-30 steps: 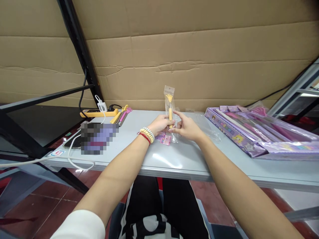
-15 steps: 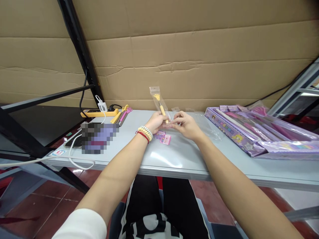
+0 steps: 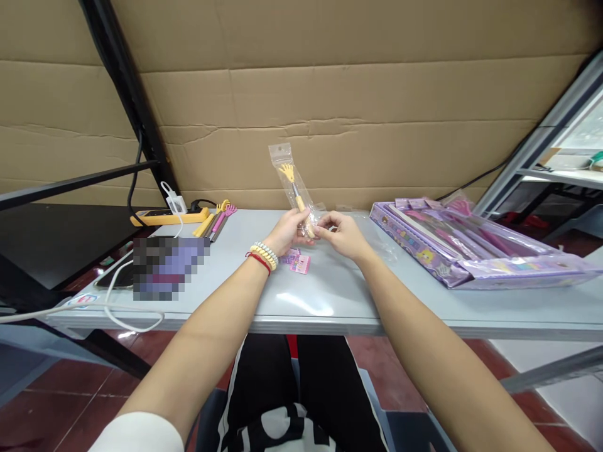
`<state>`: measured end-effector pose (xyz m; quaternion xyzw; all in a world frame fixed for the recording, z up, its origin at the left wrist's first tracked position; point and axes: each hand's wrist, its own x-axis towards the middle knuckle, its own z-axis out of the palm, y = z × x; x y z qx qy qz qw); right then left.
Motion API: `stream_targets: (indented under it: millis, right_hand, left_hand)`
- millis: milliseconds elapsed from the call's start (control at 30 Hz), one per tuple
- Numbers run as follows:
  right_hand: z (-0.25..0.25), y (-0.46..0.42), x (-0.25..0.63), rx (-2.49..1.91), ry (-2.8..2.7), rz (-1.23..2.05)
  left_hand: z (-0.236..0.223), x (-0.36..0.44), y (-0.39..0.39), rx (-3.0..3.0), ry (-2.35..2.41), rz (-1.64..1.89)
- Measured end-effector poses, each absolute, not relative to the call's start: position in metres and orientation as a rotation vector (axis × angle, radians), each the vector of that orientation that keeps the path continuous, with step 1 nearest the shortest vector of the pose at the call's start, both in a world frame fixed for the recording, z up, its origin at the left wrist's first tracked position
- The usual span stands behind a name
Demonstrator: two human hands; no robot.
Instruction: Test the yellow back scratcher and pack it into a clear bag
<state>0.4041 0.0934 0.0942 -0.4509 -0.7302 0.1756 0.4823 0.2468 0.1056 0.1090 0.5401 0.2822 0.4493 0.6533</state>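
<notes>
A yellow back scratcher [image 3: 299,202] with a hand-shaped head lies inside a clear plastic bag [image 3: 281,152], tilted with its head up and away from me. My left hand [image 3: 291,231] is wrapped round the lower part of the bagged back scratcher. At the bag's lower end my right hand [image 3: 340,233] pinches the plastic, close beside the left fingers. Small pink and purple cards [image 3: 300,263] lie on the table just below my hands. Clear plastic bags [image 3: 372,229] lie flat behind and to the right of my right hand.
Several yellow and pink back scratchers [image 3: 217,220] lie at the back left, near a yellow power strip [image 3: 169,217] with a white charger [image 3: 176,202]. A blurred-out object [image 3: 169,267] and white cable [image 3: 109,301] are at left. A purple display box [image 3: 438,251] with packaged items stands at right.
The bagged back scratcher is raised slightly, and my right fingers have drawn together at its lower end. The whole view has shifted a little to the right.
</notes>
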Motion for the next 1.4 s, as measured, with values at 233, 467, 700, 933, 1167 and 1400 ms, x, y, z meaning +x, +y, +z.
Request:
stream_targets:
  millis: [233, 467, 700, 933, 1167, 1400]
  right_hand:
    - [0.096, 0.094, 0.404, -1.117, -1.703, 0.587]
    - [0.100, 0.090, 0.406, -1.064, -1.576, 0.900]
    - [0.098, 0.096, 0.409, -1.093, -1.621, 0.885]
    - [0.096, 0.095, 0.408, -1.044, -1.523, 0.811]
    - [0.098, 0.090, 0.408, -0.964, -1.707, 0.912]
    - [0.103, 0.091, 0.407, -0.978, -1.572, 0.841]
  left_hand:
    - [0.107, 0.247, 0.104, 1.358, 0.715, 1.032]
    - [0.105, 0.248, 0.108, 1.371, 0.685, 1.026]
    - [0.110, 0.244, 0.101, 1.288, 0.695, 0.856]
    - [0.108, 0.248, 0.102, 1.283, 0.730, 1.057]
    - [0.103, 0.243, 0.114, 1.190, 0.602, 1.163]
    - [0.109, 0.243, 0.109, 1.161, 0.629, 1.091]
